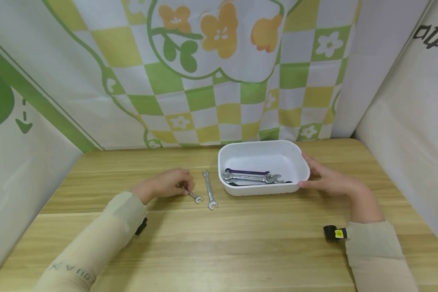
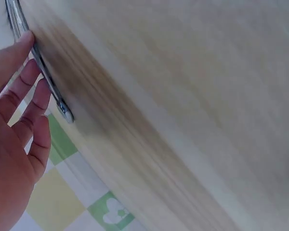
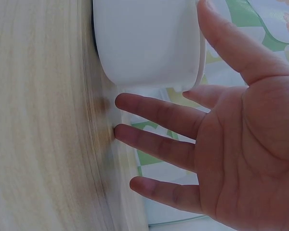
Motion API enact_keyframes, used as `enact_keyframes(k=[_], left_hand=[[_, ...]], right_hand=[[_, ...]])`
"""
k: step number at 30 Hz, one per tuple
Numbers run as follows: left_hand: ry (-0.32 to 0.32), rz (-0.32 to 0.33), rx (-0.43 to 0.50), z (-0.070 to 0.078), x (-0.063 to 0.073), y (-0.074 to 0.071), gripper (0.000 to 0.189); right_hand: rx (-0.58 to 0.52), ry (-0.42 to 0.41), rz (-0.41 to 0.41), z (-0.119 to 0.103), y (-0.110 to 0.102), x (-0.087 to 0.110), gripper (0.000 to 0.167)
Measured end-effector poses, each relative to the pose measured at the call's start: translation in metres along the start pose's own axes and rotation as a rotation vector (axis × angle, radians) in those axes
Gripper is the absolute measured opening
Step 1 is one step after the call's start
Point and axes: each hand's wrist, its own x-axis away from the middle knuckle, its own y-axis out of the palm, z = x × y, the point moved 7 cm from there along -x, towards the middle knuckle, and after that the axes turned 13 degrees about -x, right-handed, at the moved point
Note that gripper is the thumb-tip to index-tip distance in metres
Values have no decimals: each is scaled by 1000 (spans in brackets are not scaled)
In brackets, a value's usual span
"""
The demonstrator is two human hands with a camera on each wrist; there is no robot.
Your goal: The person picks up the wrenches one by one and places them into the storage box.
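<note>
In the head view my left hand (image 1: 170,183) pinches a small silver open-end wrench (image 1: 196,198) low over the table, left of the white bin. The left wrist view has my left hand (image 2: 19,110) with thumb and fingertips on the wrench (image 2: 49,79). Another silver wrench (image 1: 209,190) lies on the wood between that hand and the bin. Several wrenches, silver ones (image 1: 246,177) and a dark purple one (image 1: 241,170), rest inside the white plastic bin (image 1: 263,148). My right hand (image 1: 326,179) touches the bin's right end, thumb at the rim; in the right wrist view its fingers (image 3: 159,115) are extended.
The wooden table (image 1: 219,251) runs back to a checked, flowered cloth (image 1: 211,101). White panels (image 1: 416,134) stand at both sides. Each wrist carries a dark strap-on device (image 1: 335,232).
</note>
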Motion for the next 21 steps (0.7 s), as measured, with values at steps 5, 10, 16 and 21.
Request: enact_keyframes(k=[5,10,16,21], left_hand=[[-38,32,-152,-4,4,-6,12],[-72,2,-194,-3,4,-9,12],[-73,-46,-175,-5,0,-7,10],[-85,-117,-173,-3,-2,0,14]], right_hand=[[-18,2,-5,0,2,0,100],[-20,-16,-8,0,3,1,99],[-33,-38,-13,-2,4,0,98],[-43,-39,-11,-3,4,0,98]])
